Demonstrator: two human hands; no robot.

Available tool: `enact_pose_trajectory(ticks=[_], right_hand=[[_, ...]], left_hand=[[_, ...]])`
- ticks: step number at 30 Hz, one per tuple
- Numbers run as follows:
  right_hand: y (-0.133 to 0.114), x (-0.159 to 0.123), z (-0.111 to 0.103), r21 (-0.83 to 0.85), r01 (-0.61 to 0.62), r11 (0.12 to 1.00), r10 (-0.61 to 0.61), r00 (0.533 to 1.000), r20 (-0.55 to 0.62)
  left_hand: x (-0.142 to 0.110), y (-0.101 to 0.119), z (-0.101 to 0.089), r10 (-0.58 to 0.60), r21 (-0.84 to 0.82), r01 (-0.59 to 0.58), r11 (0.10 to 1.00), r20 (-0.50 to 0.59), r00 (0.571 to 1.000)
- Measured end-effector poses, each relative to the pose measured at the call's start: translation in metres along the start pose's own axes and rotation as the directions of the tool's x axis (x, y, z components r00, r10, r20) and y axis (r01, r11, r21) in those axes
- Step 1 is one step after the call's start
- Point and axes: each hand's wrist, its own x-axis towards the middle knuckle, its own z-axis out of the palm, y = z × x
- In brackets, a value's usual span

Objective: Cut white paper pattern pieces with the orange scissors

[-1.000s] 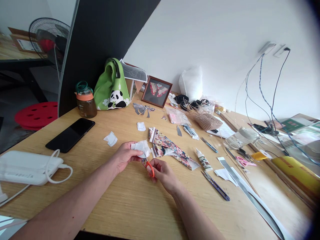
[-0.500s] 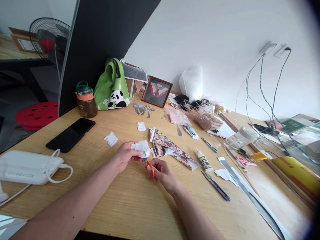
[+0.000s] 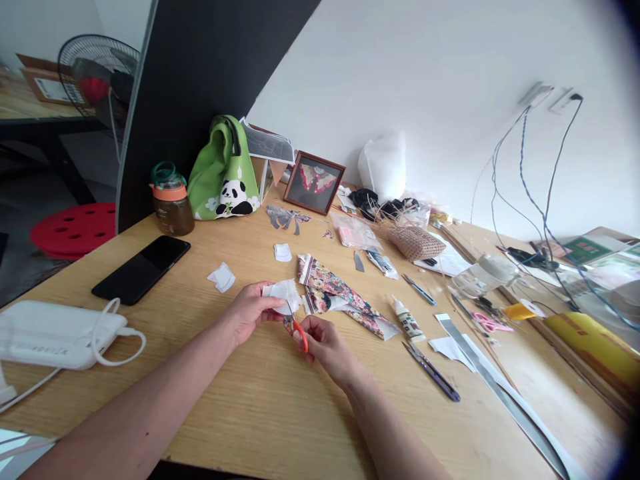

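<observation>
My left hand [image 3: 251,311] pinches a small piece of fabric [image 3: 286,292], its pale side facing up and its right edge frayed. A bit of floral print shows at its lower corner. In my right hand [image 3: 324,350] is a pair of orange-handled scissors [image 3: 300,335], with the blades at the fabric's lower right edge. A folded strip of floral cloth [image 3: 343,293] lies just beyond, to the right. White cut pieces [image 3: 221,277] rest left of the fabric, and another white piece [image 3: 283,253] lies farther back.
A black phone [image 3: 143,269] and a white power bank [image 3: 60,333] lie at left, with a bottle [image 3: 171,207] behind. On the right are a glue bottle [image 3: 407,319], thread snips [image 3: 433,372], a craft knife [image 3: 419,290] and a long grey strip [image 3: 500,387]. A framed butterfly [image 3: 314,182] stands at the back.
Both hands stay in nearly the same place. The scissors and the fabric shift only very slightly.
</observation>
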Motion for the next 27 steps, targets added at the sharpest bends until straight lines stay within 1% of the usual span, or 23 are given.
enact_pose_trajectory(ticks=[15,27], right_hand=[[0.0005,-0.0002,0.0001,0.014,0.004,1.0,-0.004,1.0,0.018],[-0.0003,-0.0001,0.0,-0.004,0.015,1.0,-0.015,1.0,0.025]], left_hand=[[-0.0001,0.0005,0.0007,-0.006,-0.014,0.005,1.0,-0.014,1.0],[0.0003,-0.0013,-0.0002,0.011,0.009,-0.011,1.0,0.005,1.0]])
